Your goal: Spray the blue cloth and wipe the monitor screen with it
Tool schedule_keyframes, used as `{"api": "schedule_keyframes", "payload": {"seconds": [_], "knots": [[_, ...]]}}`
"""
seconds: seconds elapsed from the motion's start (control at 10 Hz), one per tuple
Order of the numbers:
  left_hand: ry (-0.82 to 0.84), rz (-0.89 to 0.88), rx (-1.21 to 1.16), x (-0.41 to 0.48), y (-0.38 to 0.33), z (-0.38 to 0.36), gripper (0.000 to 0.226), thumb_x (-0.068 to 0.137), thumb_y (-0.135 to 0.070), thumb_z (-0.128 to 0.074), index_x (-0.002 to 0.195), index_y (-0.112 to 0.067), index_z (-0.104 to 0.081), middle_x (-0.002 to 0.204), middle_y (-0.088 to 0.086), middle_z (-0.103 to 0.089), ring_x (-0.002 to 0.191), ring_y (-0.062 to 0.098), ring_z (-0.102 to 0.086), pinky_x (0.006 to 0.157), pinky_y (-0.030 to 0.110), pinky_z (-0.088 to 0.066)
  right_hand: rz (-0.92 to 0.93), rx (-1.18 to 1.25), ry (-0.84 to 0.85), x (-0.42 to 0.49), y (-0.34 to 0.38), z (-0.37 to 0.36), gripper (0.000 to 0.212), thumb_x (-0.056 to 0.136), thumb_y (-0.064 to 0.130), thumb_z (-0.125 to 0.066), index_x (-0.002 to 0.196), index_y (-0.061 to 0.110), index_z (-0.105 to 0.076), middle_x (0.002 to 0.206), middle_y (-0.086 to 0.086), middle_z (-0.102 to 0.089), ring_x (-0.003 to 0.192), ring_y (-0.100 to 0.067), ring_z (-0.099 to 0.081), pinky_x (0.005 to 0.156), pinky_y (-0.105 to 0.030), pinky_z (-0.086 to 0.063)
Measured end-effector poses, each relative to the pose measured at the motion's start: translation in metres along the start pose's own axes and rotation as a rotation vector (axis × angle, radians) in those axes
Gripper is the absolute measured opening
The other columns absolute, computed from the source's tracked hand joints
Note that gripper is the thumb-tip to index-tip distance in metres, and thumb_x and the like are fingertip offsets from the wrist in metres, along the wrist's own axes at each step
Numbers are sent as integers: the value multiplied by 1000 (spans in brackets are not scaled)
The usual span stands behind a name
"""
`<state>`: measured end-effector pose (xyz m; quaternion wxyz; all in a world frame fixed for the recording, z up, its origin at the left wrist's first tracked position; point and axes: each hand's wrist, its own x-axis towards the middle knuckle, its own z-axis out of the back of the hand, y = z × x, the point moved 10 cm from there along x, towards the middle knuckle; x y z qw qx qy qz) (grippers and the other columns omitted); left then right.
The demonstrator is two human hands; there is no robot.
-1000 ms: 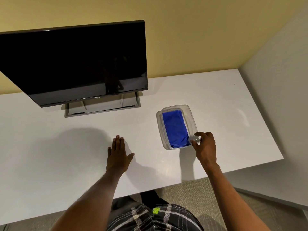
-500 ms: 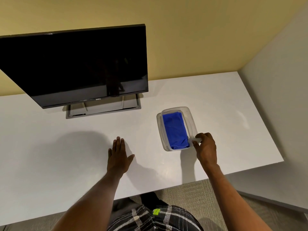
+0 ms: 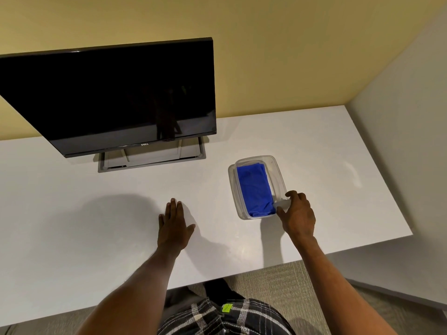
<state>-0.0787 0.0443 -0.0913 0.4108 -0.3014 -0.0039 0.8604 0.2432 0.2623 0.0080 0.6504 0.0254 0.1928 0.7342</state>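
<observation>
A folded blue cloth (image 3: 255, 191) lies inside a clear plastic container (image 3: 274, 163) on the white desk, right of centre. My right hand (image 3: 298, 213) is at the container's near right corner, thumb and fingers pinching a small whitish object (image 3: 282, 203) there; what it is cannot be told. My left hand (image 3: 174, 224) rests flat on the desk, fingers apart, holding nothing. The black monitor (image 3: 116, 97), switched off, stands at the back left on a grey base (image 3: 152, 158).
The white desk (image 3: 72, 213) ends at a yellow wall behind and a pale partition (image 3: 406, 117) on the right. Its front edge is near my body, with carpet below.
The view has tilted slightly, so the monitor sits lower in frame. My right hand stays at the container's near right corner with its pinch; my left hand has not moved.
</observation>
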Motion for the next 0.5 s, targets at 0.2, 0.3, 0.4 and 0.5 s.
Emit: {"api": "schedule_keyframes", "payload": {"seconds": [0.2, 0.3, 0.4, 0.5], "knots": [[-24, -30, -1, -3, -5, -1, 86, 107, -42, -52, 169, -13, 1, 177, 7, 12, 165, 23, 7, 133, 47, -7, 37, 27, -18, 2, 1, 6, 60, 85, 33, -83, 135, 12, -57, 125, -13, -63, 107, -35, -65, 85, -47, -58], [-16, -35, 3, -2, -6, -1, 85, 108, -42, -50, 169, -13, 1, 177, 7, 12, 165, 23, 7, 133, 47, -6, 58, 8, -53, 2, 6, 12, 62, 85, 38, -82, 135, 11, -57, 126, -13, -64, 108, -35, -66, 87, -48, -58], [-17, -43, 3, -8, -10, 3, 84, 109, -41, -48, 169, -13, 3, 176, 7, 13, 165, 23, 7, 133, 48, -6, 156, -60, -169, -4, 23, 25, 55, 90, 39, -76, 132, 8, -60, 125, -14, -66, 110, -35, -65, 93, -48, -55], [-43, -43, 17, -10, -10, 6, 83, 109, -42, -46, 168, -13, 5, 176, 7, 15, 165, 23, 7, 133, 47, -5, 196, -84, -216, -4, 36, 27, 47, 93, 37, -72, 129, 7, -62, 125, -13, -66, 114, -34, -63, 100, -48, -53]]}}
